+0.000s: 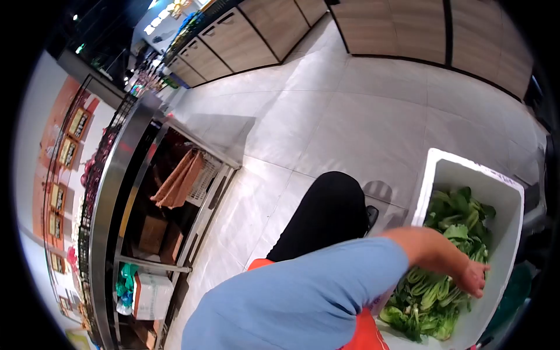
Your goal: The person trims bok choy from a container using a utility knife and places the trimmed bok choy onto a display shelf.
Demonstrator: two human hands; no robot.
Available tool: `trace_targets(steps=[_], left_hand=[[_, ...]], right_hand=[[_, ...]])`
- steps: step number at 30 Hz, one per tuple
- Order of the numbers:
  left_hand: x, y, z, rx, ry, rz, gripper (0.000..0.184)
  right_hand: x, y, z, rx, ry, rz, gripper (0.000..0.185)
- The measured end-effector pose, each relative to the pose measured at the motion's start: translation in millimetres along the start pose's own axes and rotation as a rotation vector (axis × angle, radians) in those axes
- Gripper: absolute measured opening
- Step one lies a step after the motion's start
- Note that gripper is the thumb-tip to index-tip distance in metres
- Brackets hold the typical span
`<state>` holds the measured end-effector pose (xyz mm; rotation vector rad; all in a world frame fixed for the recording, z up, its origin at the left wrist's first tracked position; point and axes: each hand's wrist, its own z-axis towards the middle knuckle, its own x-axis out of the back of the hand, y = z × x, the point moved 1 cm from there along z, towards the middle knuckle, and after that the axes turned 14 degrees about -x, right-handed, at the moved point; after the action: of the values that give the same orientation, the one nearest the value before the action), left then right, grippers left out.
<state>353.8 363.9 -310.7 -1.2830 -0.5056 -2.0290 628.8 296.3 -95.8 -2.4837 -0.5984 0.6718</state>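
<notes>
A white foam box (430, 181) stands on the floor at the right, with leafy green vegetables (429, 289) piled inside. One of my arms, in a light blue sleeve, reaches across its near wall. The hand at its end looks like my right hand (472, 278), over the greens near the box's far side wall. Its fingers are apart, and nothing shows in them. Whether the fingertips touch the leaves is unclear. My left hand is out of view.
At the left, a metal-edged display stand (125, 160) has lower shelves holding a white carton (153, 296), a brown box (153, 233) and a basket. Wood-panelled cabinets (239, 41) line the back. My bent knee (329, 210) is beside the foam box on the tiled floor (350, 125).
</notes>
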Motion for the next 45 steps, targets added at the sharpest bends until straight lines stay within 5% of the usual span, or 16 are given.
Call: trace_targets(steps=[2, 3, 4, 5, 7, 8, 10, 12, 15, 21, 25, 31, 34, 45], left_hand=[[7.9, 6.4, 1.3, 0.053, 0.164, -0.302, 0.009], [36.9, 14.8, 4.2, 0.242, -0.002, -0.483, 0.015], [88.1, 30.3, 0.9, 0.437, 0.085, -0.662, 0.027], [66.5, 33.7, 1.1, 0.362, 0.353, -0.458, 0.039], [164.8, 41.2, -3.4, 0.686, 0.261, -1.003, 0.042], [209.7, 57.4, -3.9, 0.821, 0.321, -1.235, 0.037], [241.4, 67.9, -24.6, 0.977, 0.482, -1.366, 0.041], [262.2, 89.3, -37.5, 0.912, 0.757, -1.451, 0.052], [270.7, 110.4, -55.9, 0.852, 0.807, -1.690, 0.062], [256.0, 151.8, -40.9, 0.789, 0.581, -1.552, 0.057], [250.3, 163.3, -32.0, 0.845, 0.449, -1.396, 0.041], [239.9, 169.1, -23.0, 1.013, 0.319, -1.266, 0.040], [229.8, 168.1, -20.3, 0.897, 0.297, -1.087, 0.032], [231.0, 172.2, -13.3, 0.965, 0.282, -1.112, 0.034]], right_hand=[[6.4, 1.7, -1.3, 0.035, 0.011, 0.039, 0.055], [12.5, 8.4, -4.9, 0.186, 0.101, -0.276, 0.082], [14.9, 9.3, 3.8, 0.075, 0.135, -0.085, 0.052], [15.4, 9.2, 7.6, -0.019, 0.179, 0.134, 0.051], [-7.7, 9.2, -1.9, 0.031, 0.314, 0.202, 0.046], [-1.7, 13.0, -2.9, 0.109, 0.201, 0.156, 0.045], [-9.5, 11.0, -1.3, 0.217, 0.182, 0.074, 0.035], [-18.5, 10.9, 1.5, 0.387, 0.130, -0.030, 0.024], [-31.9, 12.0, 8.0, 0.522, 0.205, -0.269, 0.027], [-42.1, 28.5, 17.1, 0.670, 0.236, -0.515, 0.034], [-51.0, 30.7, 3.6, 1.189, 0.508, -0.982, 0.032], [-49.8, 36.4, 10.7, 1.273, 0.587, -1.289, 0.050], [-48.4, 37.1, 15.7, 1.293, 0.613, -1.313, 0.054], [-40.3, 38.4, 26.4, 1.287, 0.636, -1.379, 0.046]])
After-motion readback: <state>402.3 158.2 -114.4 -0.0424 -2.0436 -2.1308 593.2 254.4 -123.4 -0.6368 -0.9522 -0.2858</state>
